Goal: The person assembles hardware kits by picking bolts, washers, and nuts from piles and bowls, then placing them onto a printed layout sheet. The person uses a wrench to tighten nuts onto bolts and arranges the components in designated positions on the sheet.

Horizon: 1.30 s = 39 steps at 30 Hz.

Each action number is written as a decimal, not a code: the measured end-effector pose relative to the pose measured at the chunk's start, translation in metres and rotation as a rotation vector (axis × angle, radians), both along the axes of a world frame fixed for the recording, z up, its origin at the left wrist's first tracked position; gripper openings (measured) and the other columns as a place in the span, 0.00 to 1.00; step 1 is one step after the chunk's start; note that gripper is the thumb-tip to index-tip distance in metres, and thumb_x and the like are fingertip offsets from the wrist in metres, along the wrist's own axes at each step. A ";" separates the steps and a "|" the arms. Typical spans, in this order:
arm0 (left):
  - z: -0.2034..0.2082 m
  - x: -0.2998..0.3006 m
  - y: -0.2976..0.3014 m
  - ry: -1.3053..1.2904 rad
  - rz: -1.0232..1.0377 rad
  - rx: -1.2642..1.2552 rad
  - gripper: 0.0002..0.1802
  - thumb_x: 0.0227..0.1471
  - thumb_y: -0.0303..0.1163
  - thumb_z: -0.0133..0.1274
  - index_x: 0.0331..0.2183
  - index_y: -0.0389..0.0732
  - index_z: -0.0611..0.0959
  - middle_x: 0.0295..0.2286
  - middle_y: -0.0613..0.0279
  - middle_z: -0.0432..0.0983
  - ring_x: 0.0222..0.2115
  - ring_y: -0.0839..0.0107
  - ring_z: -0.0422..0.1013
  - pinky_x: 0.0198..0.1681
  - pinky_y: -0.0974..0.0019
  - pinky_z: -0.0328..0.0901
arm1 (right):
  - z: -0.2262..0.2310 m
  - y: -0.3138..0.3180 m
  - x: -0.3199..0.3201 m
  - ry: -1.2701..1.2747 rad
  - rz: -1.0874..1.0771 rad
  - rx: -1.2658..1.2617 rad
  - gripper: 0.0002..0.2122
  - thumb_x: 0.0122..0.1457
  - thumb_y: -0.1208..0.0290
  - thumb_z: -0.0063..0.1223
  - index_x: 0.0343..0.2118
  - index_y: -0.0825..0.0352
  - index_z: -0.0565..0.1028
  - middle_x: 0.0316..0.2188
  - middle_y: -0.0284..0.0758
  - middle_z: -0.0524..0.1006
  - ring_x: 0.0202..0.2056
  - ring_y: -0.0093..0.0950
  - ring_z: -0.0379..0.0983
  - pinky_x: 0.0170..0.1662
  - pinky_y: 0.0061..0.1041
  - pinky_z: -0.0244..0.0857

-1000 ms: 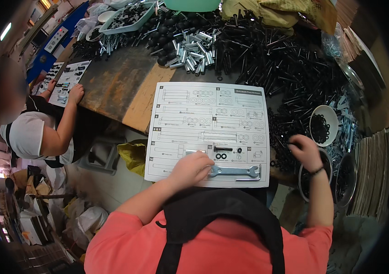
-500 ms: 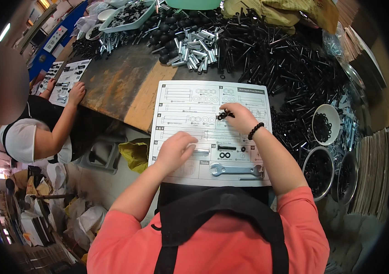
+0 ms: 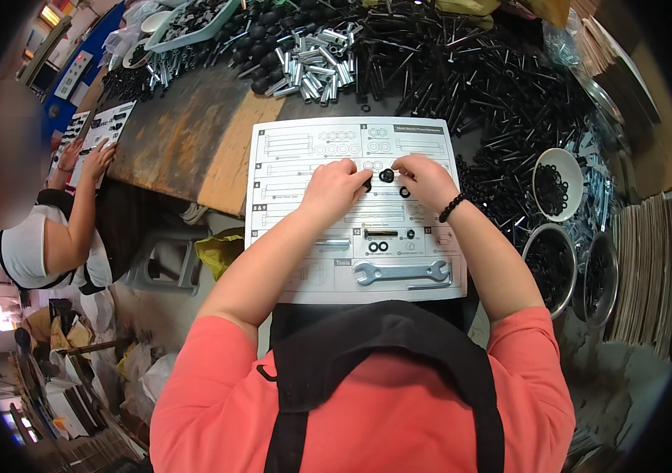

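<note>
A printed diagram sheet (image 3: 273,260) lies before me. On its upper part is a small cluster of black nuts and washers (image 3: 386,175). My left hand (image 3: 334,189) is left of the cluster, its fingers pinched on a small black ring-shaped piece (image 3: 367,184). From the right, my right hand (image 3: 428,185) reaches to the cluster with bent fingers. A black washer (image 3: 404,191) shows beneath them; whether they grip anything is hidden. Lower on the sheet lie a black bolt (image 3: 381,233), two black washers (image 3: 378,247), a silver sleeve (image 3: 331,243), an open-ended wrench (image 3: 400,272) and a hex key (image 3: 430,285).
Heaps of black bolts (image 3: 478,79) and silver sleeves (image 3: 316,67) cover the table's far side. Right of the sheet stand a white bowl of washers (image 3: 541,177) and metal bowls (image 3: 530,244). A co-worker's hands (image 3: 93,162) rest on another sheet at left.
My left hand has moved up and right, from near the silver sleeve to beside the nuts and washers. These now rest on the sheet, where my right hand held them before.
</note>
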<state>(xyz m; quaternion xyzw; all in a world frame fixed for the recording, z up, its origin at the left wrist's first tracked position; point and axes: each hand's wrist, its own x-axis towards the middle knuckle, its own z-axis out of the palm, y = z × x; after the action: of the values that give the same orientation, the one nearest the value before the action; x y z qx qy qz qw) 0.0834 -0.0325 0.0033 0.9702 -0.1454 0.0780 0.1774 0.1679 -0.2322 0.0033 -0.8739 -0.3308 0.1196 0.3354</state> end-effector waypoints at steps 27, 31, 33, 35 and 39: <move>-0.028 0.002 0.013 -0.073 0.023 -0.375 0.09 0.47 0.26 0.51 0.34 0.38 0.79 0.28 0.56 0.72 0.31 0.58 0.69 0.36 0.62 0.65 | -0.003 0.009 0.175 -0.360 -0.711 -0.417 0.14 0.49 0.60 0.50 0.36 0.63 0.76 0.38 0.40 0.74 0.43 0.39 0.70 0.43 0.37 0.66; -0.028 0.001 0.014 -0.090 0.037 -0.382 0.08 0.47 0.25 0.51 0.33 0.37 0.79 0.28 0.56 0.72 0.31 0.58 0.69 0.36 0.62 0.65 | 0.006 0.007 0.177 -0.175 -0.713 -0.307 0.15 0.53 0.63 0.41 0.37 0.65 0.74 0.41 0.44 0.74 0.43 0.42 0.70 0.44 0.40 0.65; -0.025 -0.001 0.016 -0.094 0.052 -0.428 0.09 0.47 0.25 0.50 0.34 0.37 0.79 0.29 0.55 0.72 0.32 0.58 0.69 0.37 0.63 0.65 | 0.006 0.004 0.180 -0.118 -0.708 -0.314 0.15 0.57 0.60 0.40 0.39 0.66 0.71 0.41 0.46 0.73 0.44 0.43 0.70 0.44 0.40 0.65; -0.022 -0.006 0.019 -0.100 0.085 -0.518 0.10 0.46 0.25 0.50 0.35 0.38 0.79 0.29 0.55 0.72 0.33 0.58 0.69 0.38 0.62 0.65 | 0.006 0.008 0.179 -0.114 -0.700 -0.314 0.15 0.58 0.59 0.41 0.40 0.66 0.71 0.41 0.45 0.73 0.44 0.43 0.70 0.43 0.39 0.65; 0.003 -0.038 0.035 -0.154 0.342 -0.672 0.10 0.47 0.23 0.49 0.34 0.36 0.80 0.32 0.56 0.74 0.35 0.61 0.70 0.40 0.65 0.64 | 0.002 0.020 0.176 -0.072 -0.736 -0.350 0.19 0.54 0.56 0.49 0.42 0.66 0.70 0.42 0.43 0.74 0.45 0.41 0.70 0.44 0.38 0.66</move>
<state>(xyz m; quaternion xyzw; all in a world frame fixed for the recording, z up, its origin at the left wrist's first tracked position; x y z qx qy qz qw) 0.0456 0.0022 0.0058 0.8596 0.0392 0.2222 0.4584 0.3438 -0.2125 0.0057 -0.9814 0.0181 0.0154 0.1903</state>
